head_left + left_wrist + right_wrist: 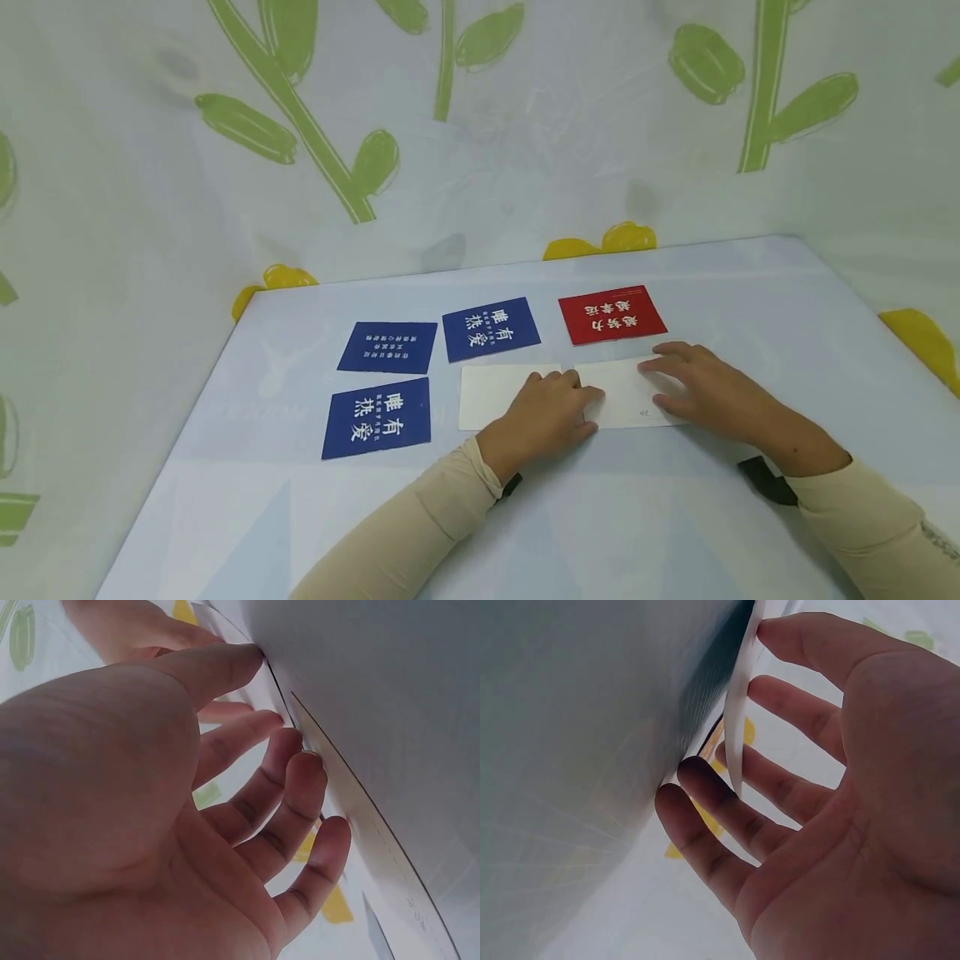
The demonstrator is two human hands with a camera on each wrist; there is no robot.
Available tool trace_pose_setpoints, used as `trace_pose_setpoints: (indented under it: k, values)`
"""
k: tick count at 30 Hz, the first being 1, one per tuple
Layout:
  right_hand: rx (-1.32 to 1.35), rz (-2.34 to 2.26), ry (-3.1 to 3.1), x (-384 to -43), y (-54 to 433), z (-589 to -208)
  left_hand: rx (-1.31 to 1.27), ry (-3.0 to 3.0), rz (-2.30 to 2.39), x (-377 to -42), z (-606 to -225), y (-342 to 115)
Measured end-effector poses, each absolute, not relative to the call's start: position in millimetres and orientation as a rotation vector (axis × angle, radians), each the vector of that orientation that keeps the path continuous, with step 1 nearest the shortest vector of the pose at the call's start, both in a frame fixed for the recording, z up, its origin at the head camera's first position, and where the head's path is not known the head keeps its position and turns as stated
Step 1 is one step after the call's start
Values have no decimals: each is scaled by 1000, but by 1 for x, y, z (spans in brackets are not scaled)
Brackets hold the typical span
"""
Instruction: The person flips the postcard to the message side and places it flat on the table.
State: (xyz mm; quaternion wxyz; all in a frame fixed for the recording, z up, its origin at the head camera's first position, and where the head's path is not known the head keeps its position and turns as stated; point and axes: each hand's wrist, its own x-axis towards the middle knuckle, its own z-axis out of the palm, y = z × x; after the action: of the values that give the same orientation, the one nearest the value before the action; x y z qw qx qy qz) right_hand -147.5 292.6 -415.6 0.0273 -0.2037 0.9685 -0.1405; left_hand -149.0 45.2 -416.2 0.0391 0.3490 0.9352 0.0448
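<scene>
Two white cards lie side by side on the table in the head view: a left card [487,396] and a right card [618,387], which bears a small mark near its lower edge. My left hand [547,408] rests where they meet, with its index finger over the right card's left edge and loosely bent fingers. My right hand [708,392] spreads its thumb and index finger on the right card's right side. In the right wrist view, this card [736,712] stands slightly raised from the table, with thumb and index fingertips touching it.
Three blue cards with white lettering, one upper left [387,347], one lower left [377,418] and one near the middle [491,329], lie beyond and left of the hands. A red card [612,315] lies behind the right white card. A patterned sheet [562,150] hangs behind the table [247,467].
</scene>
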Motion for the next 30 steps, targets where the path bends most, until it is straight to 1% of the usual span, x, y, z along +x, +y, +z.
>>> trace_pose_setpoints:
  k: [8,13,24,27,30]
  values:
    - [-677,-399,3002,-150,292,-416,1097,2892,88,-151,-416,44]
    - [-661,-382,2977,-148,295,-420,1090,2875,66,-149,-418,46]
    - [-782,-373,3067,-149,299,-417,1072,2868,64,-146,-416,48]
    - [-770,-386,3078,-153,293,-413,1074,2867,60,-145,-417,48]
    - [-727,-371,3060,-165,283,-405,1078,2886,58,-147,-419,46]
